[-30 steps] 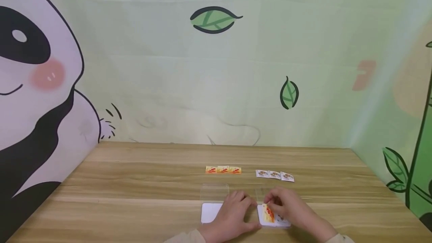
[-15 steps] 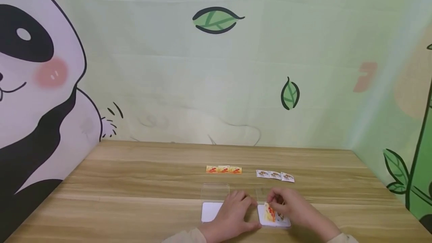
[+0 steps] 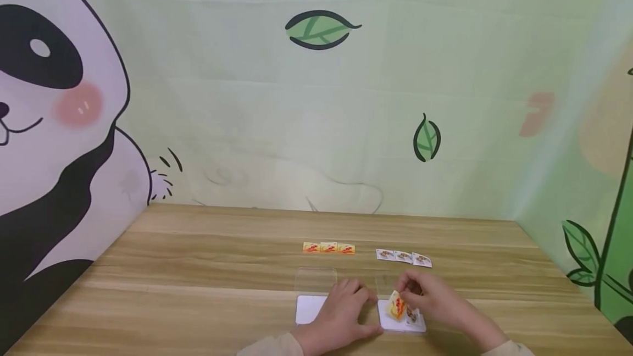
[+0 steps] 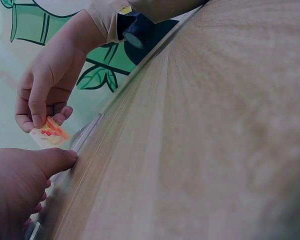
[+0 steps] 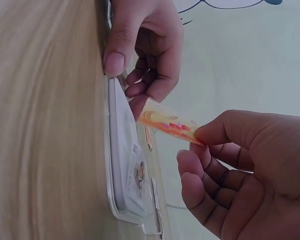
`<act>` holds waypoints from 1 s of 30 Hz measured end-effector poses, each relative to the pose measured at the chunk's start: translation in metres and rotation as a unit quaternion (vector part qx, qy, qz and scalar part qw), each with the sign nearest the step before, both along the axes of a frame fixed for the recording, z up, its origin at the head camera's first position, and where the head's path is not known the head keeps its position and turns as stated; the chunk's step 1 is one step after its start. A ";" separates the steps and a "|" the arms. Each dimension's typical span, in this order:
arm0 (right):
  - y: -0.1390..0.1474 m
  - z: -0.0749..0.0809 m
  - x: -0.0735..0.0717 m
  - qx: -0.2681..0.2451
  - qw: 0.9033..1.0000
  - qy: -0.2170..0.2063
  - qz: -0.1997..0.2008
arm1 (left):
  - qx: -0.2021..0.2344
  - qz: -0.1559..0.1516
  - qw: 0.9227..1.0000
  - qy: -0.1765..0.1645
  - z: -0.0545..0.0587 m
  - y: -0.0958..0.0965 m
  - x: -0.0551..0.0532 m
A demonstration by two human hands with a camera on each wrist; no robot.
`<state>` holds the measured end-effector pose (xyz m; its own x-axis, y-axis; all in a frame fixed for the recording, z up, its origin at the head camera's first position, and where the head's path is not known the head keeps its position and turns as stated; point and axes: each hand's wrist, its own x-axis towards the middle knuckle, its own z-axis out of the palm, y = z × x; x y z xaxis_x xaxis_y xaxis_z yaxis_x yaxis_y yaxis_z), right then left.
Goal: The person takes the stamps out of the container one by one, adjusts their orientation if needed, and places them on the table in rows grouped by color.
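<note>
My right hand (image 3: 432,298) pinches a yellow and orange stamp (image 3: 396,306) by one corner between thumb and forefinger. In the right wrist view the stamp (image 5: 170,125) is tilted, raised off the white pad (image 5: 121,165) of a clear plastic case. Another stamp (image 5: 139,172), whitish with a small picture, lies on that pad. My left hand (image 3: 341,312) rests at the left side of this case, its straight thumb (image 4: 65,157) touching the edge and its other fingers relaxed. A second case with a white pad (image 3: 307,308) lies partly under the left hand in the head view.
Farther back on the wooden table (image 3: 198,257) lie a row of yellow stamps (image 3: 328,248) and a row of white stamps (image 3: 403,256). Clear lids (image 3: 316,281) extend behind both pads. A printed cloth backdrop (image 3: 247,98) rises at the table's far edge.
My right hand has lifted the yellow stamp from the pad and turned it askew, uncovering more of the white stamp beside it. The left hand has stayed in place.
</note>
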<state>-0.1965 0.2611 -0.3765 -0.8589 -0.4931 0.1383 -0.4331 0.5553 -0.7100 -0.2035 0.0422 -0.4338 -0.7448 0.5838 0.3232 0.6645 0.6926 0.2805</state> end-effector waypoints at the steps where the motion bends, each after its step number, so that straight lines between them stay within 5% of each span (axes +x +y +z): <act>1: 0.000 0.000 -0.001 -0.003 1.000 0.000 0.002 | 0.001 0.001 1.000 -0.001 0.001 0.000 0.000; 8: 0.004 0.003 -0.003 -0.017 1.000 -0.011 0.004 | 0.002 0.001 1.000 0.003 0.003 -0.003 0.002; 16: 0.008 0.006 -0.004 -0.024 0.999 -0.035 -0.003 | -0.002 -0.004 0.999 -0.036 0.005 -0.002 0.002; 30: 0.008 0.014 -0.016 -0.031 0.998 -0.049 -0.039 | 0.008 -0.010 0.999 -0.032 0.004 -0.003 0.002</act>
<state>-0.2122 0.2695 -0.3625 -0.9050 -0.4180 0.0796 -0.3169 0.5372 -0.7816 -0.2020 0.0388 -0.4299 -0.7525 0.5941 0.2843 0.6586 0.6746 0.3334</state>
